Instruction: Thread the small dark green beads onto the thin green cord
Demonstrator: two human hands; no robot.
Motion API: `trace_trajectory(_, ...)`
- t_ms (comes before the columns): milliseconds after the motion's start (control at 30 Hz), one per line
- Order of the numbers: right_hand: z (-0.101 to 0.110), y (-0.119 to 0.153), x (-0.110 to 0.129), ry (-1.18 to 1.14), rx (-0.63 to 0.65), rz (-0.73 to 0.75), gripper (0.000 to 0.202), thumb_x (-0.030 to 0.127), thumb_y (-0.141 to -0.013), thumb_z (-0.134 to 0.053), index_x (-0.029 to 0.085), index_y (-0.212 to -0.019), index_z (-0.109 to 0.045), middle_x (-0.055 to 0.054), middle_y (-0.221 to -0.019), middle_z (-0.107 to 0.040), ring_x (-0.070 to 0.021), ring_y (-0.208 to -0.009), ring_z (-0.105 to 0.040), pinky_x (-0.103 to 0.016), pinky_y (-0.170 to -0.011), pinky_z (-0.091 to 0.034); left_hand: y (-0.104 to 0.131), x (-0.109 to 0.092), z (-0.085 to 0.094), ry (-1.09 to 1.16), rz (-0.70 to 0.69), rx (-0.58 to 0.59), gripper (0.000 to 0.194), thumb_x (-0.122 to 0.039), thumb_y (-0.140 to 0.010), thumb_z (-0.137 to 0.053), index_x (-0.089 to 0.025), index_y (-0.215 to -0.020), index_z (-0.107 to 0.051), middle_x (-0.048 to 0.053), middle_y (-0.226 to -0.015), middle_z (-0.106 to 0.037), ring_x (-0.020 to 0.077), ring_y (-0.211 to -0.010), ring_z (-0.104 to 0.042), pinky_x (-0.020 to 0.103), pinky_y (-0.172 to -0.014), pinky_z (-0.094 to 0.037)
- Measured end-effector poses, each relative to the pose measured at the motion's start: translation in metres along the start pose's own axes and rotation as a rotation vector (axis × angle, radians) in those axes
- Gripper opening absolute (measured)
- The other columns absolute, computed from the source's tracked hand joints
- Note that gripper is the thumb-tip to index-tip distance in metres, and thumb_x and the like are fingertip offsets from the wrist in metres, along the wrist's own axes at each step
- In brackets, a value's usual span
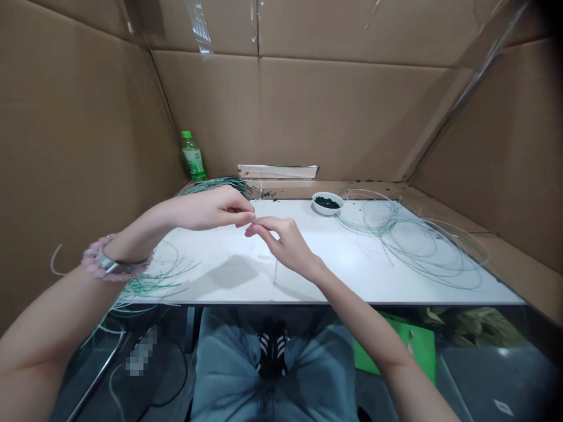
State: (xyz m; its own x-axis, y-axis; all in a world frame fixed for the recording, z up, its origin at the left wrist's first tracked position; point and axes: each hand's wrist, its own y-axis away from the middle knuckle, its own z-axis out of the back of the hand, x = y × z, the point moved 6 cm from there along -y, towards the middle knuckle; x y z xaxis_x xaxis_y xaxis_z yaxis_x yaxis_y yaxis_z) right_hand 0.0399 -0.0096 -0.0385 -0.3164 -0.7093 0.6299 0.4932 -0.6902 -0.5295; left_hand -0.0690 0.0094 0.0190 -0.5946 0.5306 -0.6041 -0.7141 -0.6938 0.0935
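My left hand (220, 208) and my right hand (284, 240) meet fingertip to fingertip above the white table (308, 258). Both are closed in a pinch. Whatever lies between the fingertips is too small to make out; a thin pale line shows there. A pink beaded bracelet and a silver bangle circle my left wrist. Beyond my right hand, a white bowl (326, 210) holds small dark pieces. Loops of thin pale green wire (396, 234) lie on the right of the table. Behind my left hand is a bundle of dark green strands (224, 185).
A green-capped bottle (193, 158) stands at the back left corner. More green strands (147, 285) hang over the front left edge. Cardboard walls (329, 117) enclose the table. A white strip (277, 172) lies at the back. Below is a green bag (422, 349).
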Motion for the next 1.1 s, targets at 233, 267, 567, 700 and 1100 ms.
trace_trajectory(233, 0.009, 0.027, -0.032, 0.001, 0.071, -0.059, 0.029, 0.032, -0.093, -0.046, 0.020, -0.086, -0.071, -0.009, -0.107, -0.070, -0.0221, -0.113, -0.061, -0.034, -0.092, -0.047, 0.020, 0.010, 0.027, -0.072, 0.021, -0.142, 0.038, -0.038, -0.085, -0.046, -0.016, -0.056, -0.035, -0.004, -0.058, -0.021, 0.0045, -0.051, -0.019, 0.020, -0.046, -0.017)
trace_trajectory(267, 0.010, 0.031, -0.037, 0.002, 0.082, -0.074, 0.029, 0.033, -0.093, -0.046, 0.021, -0.086, -0.072, -0.009, -0.106, -0.070, -0.0229, -0.114, -0.060, -0.035, -0.092, -0.047, 0.024, 0.012, 0.033, -0.077, 0.021, -0.174, 0.039, -0.038, -0.086, -0.045, -0.016, -0.056, -0.034, -0.004, -0.059, -0.021, 0.0039, -0.052, -0.019, 0.019, -0.046, -0.017)
trace_trajectory(567, 0.013, 0.047, -0.056, -0.210, 0.190, -0.225, 0.035, 0.040, -0.092, -0.047, 0.019, -0.084, -0.073, -0.009, -0.094, -0.073, -0.0240, -0.112, -0.061, -0.036, -0.092, -0.045, 0.031, 0.042, 0.040, -0.047, 0.105, -0.160, 0.038, -0.038, -0.086, -0.045, -0.013, -0.058, -0.039, -0.005, -0.060, -0.025, 0.0030, -0.059, -0.021, 0.015, -0.053, -0.021)
trace_trajectory(700, 0.008, 0.044, -0.061, -0.419, 0.322, -0.283, 0.040, 0.048, -0.090, -0.049, 0.017, -0.081, -0.073, -0.009, -0.089, -0.074, -0.0212, -0.107, -0.064, -0.035, -0.095, -0.045, 0.027, 0.051, 0.041, -0.046, 0.106, -0.168, 0.038, -0.036, -0.087, -0.045, -0.012, -0.058, -0.040, -0.004, -0.061, -0.023, 0.0032, -0.060, -0.019, 0.016, -0.054, -0.020)
trace_trajectory(1100, 0.002, 0.040, -0.071, -0.668, 0.342, -0.406, 0.044, 0.055, -0.086, -0.051, 0.014, -0.086, -0.069, -0.010, -0.087, -0.074, -0.0179, -0.093, -0.068, -0.034, -0.086, -0.049, 0.024, 0.060, 0.046, -0.025, 0.148, -0.218, 0.034, -0.026, -0.089, -0.043, -0.013, -0.058, -0.035, -0.006, -0.058, -0.025, 0.0009, -0.057, -0.018, 0.019, -0.053, -0.016)
